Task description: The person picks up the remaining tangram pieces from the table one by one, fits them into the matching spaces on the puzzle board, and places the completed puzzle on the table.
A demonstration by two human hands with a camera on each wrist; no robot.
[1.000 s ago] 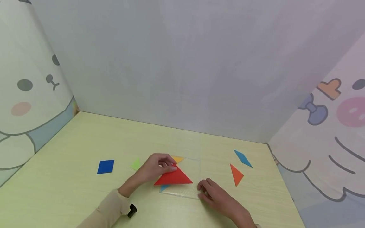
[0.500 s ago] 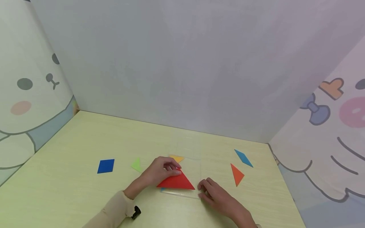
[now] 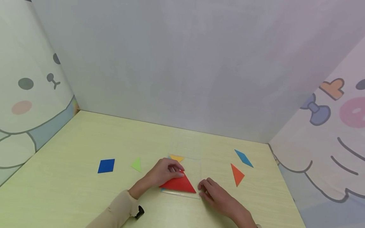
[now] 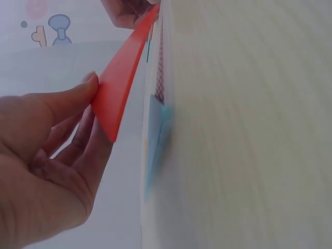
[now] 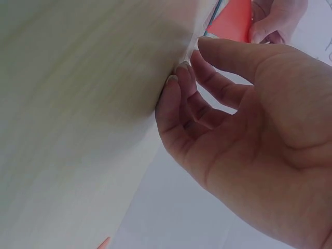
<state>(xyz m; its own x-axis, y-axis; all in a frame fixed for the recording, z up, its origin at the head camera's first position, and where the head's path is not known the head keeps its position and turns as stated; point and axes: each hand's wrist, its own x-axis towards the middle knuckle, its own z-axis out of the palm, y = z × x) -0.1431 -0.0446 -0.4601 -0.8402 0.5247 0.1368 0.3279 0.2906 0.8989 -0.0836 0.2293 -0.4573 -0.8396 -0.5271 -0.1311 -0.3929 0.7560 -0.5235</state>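
My left hand (image 3: 166, 172) pinches a large red triangle tile (image 3: 179, 184) between thumb and fingers. The left wrist view shows the red triangle (image 4: 120, 78) tilted, its near corner raised above a light blue piece (image 4: 157, 129). Beneath it lies a clear shallow tray (image 3: 191, 167), holding a yellow-orange tile (image 3: 177, 158) at its far side. The tile covers much of the tray's near left part. My right hand (image 3: 215, 194) rests at the tray's right edge with fingers loosely bent; its thumb and fingertips stand apart in the right wrist view.
A dark blue four-sided tile (image 3: 106, 166) and a lime green triangle (image 3: 137, 164) lie left on the pale wooden table (image 3: 74, 190). To the right are a blue parallelogram (image 3: 243, 158) and an orange-red triangle (image 3: 237, 175). A grey wall (image 3: 182, 79) borders the back.
My left hand has moved right and slightly nearer with the red triangle, uncovering more of the lime triangle and covering most of the light blue piece. The right hand has stayed nearly still.
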